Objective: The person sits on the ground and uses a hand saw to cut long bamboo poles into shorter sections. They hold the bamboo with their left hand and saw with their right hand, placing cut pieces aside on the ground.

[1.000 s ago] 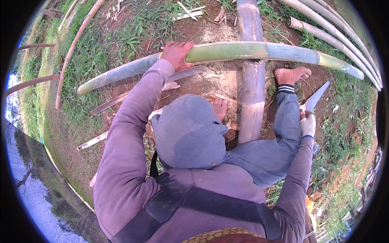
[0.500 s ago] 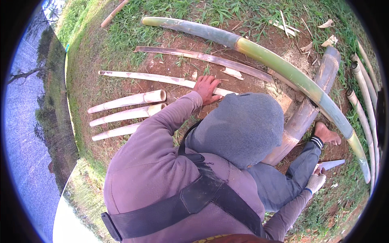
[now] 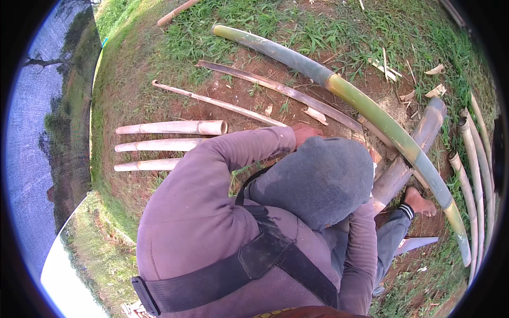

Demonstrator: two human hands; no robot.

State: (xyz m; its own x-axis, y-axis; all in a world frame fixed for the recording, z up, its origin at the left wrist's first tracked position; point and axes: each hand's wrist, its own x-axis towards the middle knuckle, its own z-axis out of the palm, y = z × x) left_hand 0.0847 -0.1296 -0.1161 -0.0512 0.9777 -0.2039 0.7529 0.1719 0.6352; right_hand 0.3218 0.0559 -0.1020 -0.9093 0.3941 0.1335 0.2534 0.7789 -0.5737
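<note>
My left hand (image 3: 306,132) is at the near end of a long, narrow bamboo strip (image 3: 217,102), its fingers closed around it and partly hidden behind my raised, grey-trousered knee (image 3: 313,180). The strip runs away to the left, seen nearly edge-on. My right forearm passes up beside that knee, which covers the right hand. On the ground by my other leg lies a pale metal blade (image 3: 417,244), with no hand visible on it. A thick bamboo log (image 3: 395,177) lies in front of me, with a long green bamboo pole (image 3: 379,100) across it.
Several cut bamboo pieces (image 3: 169,127) lie side by side at left. A split brown bamboo length (image 3: 286,91) is beyond the strip. Pale poles (image 3: 472,148) lie at far right. Bamboo chips (image 3: 385,69) are scattered on grass. My bare foot (image 3: 420,202) is beside the log.
My right hand has left the blade and gone behind my knee. My left hand has moved right and nearer my knee; the strip has turned, showing a narrower side.
</note>
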